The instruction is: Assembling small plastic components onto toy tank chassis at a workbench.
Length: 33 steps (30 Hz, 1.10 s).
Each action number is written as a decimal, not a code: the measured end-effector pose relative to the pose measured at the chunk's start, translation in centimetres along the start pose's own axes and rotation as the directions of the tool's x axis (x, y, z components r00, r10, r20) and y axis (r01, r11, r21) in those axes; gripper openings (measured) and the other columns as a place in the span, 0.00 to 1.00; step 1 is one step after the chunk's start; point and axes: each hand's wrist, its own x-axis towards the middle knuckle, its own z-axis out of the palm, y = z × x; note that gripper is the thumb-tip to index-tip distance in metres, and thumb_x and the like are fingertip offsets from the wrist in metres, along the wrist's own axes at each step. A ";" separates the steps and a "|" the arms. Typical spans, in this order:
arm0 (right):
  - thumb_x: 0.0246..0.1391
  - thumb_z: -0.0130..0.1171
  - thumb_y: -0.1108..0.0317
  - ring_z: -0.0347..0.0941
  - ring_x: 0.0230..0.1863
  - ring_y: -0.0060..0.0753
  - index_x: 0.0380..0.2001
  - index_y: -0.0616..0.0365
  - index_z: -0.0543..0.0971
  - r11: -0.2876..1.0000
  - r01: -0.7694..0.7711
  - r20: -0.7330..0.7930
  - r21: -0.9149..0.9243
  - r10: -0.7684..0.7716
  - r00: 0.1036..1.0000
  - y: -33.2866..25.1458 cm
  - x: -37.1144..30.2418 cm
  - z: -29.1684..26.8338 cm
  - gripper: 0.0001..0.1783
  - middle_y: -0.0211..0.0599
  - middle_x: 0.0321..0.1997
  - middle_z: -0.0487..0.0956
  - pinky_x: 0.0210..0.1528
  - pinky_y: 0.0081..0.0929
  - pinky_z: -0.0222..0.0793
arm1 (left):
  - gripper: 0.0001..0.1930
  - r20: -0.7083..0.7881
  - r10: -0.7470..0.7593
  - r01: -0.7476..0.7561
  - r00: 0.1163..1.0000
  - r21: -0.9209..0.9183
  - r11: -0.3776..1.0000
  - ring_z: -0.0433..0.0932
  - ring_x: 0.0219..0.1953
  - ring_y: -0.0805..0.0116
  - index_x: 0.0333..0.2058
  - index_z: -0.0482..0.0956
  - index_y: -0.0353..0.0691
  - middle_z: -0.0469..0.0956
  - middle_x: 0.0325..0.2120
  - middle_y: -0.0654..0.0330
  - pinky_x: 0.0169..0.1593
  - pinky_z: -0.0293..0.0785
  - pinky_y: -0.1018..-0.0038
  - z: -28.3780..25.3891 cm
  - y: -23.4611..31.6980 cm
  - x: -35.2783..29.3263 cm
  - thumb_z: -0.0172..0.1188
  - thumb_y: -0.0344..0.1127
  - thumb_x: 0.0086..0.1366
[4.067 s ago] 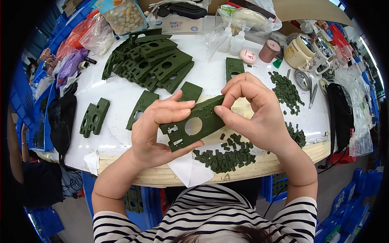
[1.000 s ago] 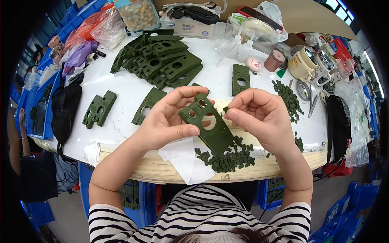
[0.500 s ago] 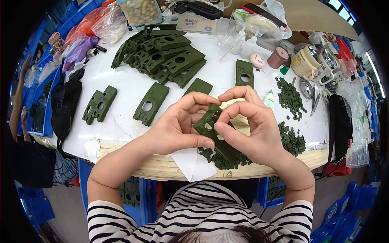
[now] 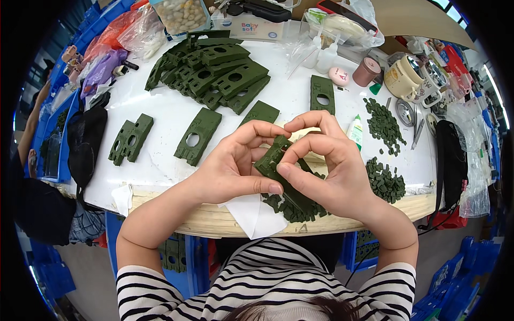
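Observation:
My left hand (image 4: 235, 166) holds a dark green plastic vehicle-hull part (image 4: 297, 195) at a tilt, thumb along its near side. Over its upper end, my right hand (image 4: 337, 171) is closed in a pinch, thumb and forefinger against the surface; whether a small piece sits between them is hidden. Below the part lies a heap of small green pieces (image 4: 300, 215). Similar hull parts rest apart on the table: a notched one (image 4: 143, 127), a long one (image 4: 210, 122), one partly behind my left hand (image 4: 261, 111), and one farther right (image 4: 322, 85).
A stack of green hull parts (image 4: 235, 58) lies at the back. Two more heaps of small pieces (image 4: 384, 184) are at right, near a small glue bottle (image 4: 355, 131), tweezers (image 4: 418, 134) and mugs (image 4: 402, 79). White paper (image 4: 257, 218) hangs over the wooden front edge (image 4: 176, 222).
My right thumb and forefinger have shifted slightly left across the hull part. My left hand keeps its hold, and the scene has shifted a little with the camera.

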 end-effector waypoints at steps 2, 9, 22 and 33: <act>0.44 0.67 0.69 0.64 0.48 0.35 0.25 0.54 0.80 1.000 0.010 -0.002 -0.011 -0.010 1.000 0.1 0.0 0.0 0.05 0.36 0.45 0.73 0.47 0.30 0.62 | 0.33 -0.003 0.015 -0.015 1.000 0.017 1.000 0.68 0.58 0.66 0.58 0.60 0.35 0.65 0.53 0.56 0.48 0.81 0.74 0.0 -0.1 0.0 0.65 0.17 0.55; 0.43 0.67 0.70 0.64 0.46 0.35 0.24 0.54 0.79 0.998 0.017 -0.018 -0.064 -0.018 1.000 -0.2 0.0 0.1 0.06 0.36 0.45 0.72 0.45 0.29 0.62 | 0.39 -0.116 -0.070 0.068 0.991 -0.016 0.998 0.73 0.53 0.67 0.56 0.63 0.36 0.70 0.51 0.57 0.55 0.75 0.71 0.6 0.4 -0.1 0.74 0.22 0.46; 0.40 0.68 0.71 0.64 0.46 0.38 0.22 0.55 0.77 0.991 0.056 -0.011 -0.121 -0.058 0.998 0.0 0.0 0.2 0.08 0.37 0.44 0.71 0.49 0.32 0.59 | 0.37 -0.059 0.043 -0.040 0.997 0.053 0.998 0.73 0.53 0.65 0.56 0.63 0.34 0.69 0.51 0.57 0.54 0.75 0.69 0.3 -0.2 0.0 0.71 0.19 0.48; 0.48 0.64 0.71 0.67 0.47 0.37 0.27 0.58 0.76 0.995 0.053 -0.045 0.083 -0.050 0.998 0.0 0.4 -0.8 0.07 0.39 0.40 0.72 0.50 0.31 0.62 | 0.43 -0.063 -0.042 0.044 0.997 0.033 0.998 0.74 0.55 0.58 0.61 0.62 0.34 0.73 0.52 0.50 0.53 0.78 0.65 0.8 1.2 0.0 0.73 0.42 0.51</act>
